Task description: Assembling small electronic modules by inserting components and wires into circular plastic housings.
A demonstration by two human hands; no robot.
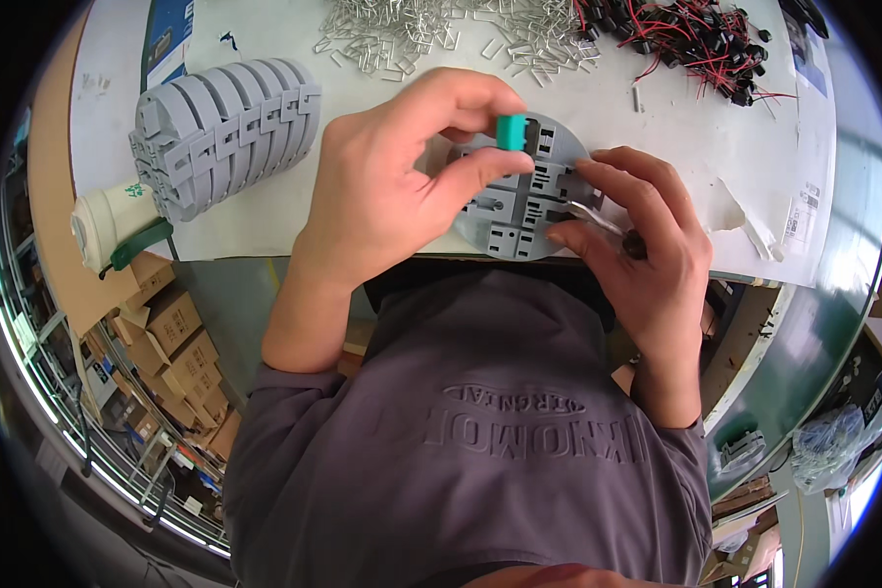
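Note:
My left hand (387, 167) pinches a small green block (511, 133) between thumb and forefinger, above a round grey plastic part (475, 227) with slots and raised ribs. That part lies near the front edge of the table. At its right side, my right hand (657, 225) is closed round a slim tool (598, 218) with a metal tip and a dark end, its exact kind unclear. The tip points left over the grey part. The right forefinger reaches the part's rim, and the left hand hides some of its left side.
A row of similar grey round parts (230, 137) lies on the left, beside a cream-coloured roll (116, 220). Bent metal wire pieces (461, 29) are heaped at the back. Black components with red wires (691, 44) pile up at the far right. Torn paper (750, 220) lies right of my hand.

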